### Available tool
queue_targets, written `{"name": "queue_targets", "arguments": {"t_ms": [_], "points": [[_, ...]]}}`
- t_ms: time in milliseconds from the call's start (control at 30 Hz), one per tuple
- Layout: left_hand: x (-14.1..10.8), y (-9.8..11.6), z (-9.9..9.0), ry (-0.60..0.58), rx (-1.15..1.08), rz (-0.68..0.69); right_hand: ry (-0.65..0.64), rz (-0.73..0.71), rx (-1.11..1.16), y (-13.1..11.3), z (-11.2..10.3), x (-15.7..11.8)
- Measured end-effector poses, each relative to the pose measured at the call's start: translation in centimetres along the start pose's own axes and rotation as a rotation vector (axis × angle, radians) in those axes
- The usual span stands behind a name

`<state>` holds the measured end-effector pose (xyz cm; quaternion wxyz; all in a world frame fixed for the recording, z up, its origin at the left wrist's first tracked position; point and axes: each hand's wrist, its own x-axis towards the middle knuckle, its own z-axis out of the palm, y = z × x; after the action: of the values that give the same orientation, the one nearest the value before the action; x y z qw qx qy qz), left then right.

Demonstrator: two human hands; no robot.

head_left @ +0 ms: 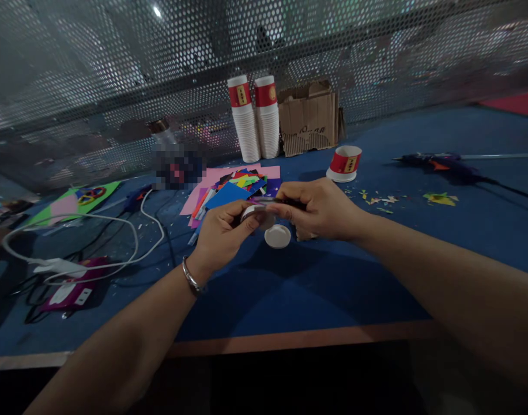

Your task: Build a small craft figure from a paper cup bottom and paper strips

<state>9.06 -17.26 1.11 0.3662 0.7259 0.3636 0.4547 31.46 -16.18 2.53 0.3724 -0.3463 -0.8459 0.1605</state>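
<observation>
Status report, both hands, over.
Left hand gripping white piece. Right hand gripping slim tool beside it. White disc close by; no obvious obstruction.

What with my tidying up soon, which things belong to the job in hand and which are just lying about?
In the job: white piece (left hand), thin tool (right hand); probably the white disc below.

Seemingly lying about, beyond or beside the hands: single cup, cup stacks, cardboard, paper pile, scraps, glue gun, white cable.

The one head view looks forward and down from above and behind the hands [223,231], near them, taking in the surface [324,294] around them and the perforated screen [195,63] beyond.
</observation>
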Motion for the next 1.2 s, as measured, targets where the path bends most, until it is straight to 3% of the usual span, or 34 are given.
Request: {"name": "queue_targets", "arguments": {"t_ms": [133, 300, 400, 633, 833, 1067, 1200], "points": [[0.0, -0.5, 0.3, 0.035, -0.106, -0.092, 0.127, 0.146, 0.079, 0.6, -0.2, 0.4], [0.1, -0.6, 0.7, 0.079, -0.324, -0.252, 0.025, 0.373, 0.324, 0.9, 0.2, 0.7], [0.1, -0.3, 0.9, 0.104, -0.410, -0.307, -0.051, 0.425, 0.464, 0.8, 0.7, 0.7], [0.0, 0.5, 1.1, 0.068, -0.540, -0.384, -0.130, 0.421, 0.678, 0.7, 0.9, 0.6], [0.3, 0.1, 0.4, -0.052, -0.676, -0.427, -0.112, 0.381, 0.675, 0.7, 0.6, 0.7], [-0.1, 0.4, 0.1, -0.207, -0.615, -0.333, -0.138, 0.316, 0.689, 0.8, 0.5, 0.7], [-0.1, 0.1, 0.0, -0.168, -0.488, -0.211, -0.061, 0.229, 0.573, 0.6, 0.3, 0.7]]}}
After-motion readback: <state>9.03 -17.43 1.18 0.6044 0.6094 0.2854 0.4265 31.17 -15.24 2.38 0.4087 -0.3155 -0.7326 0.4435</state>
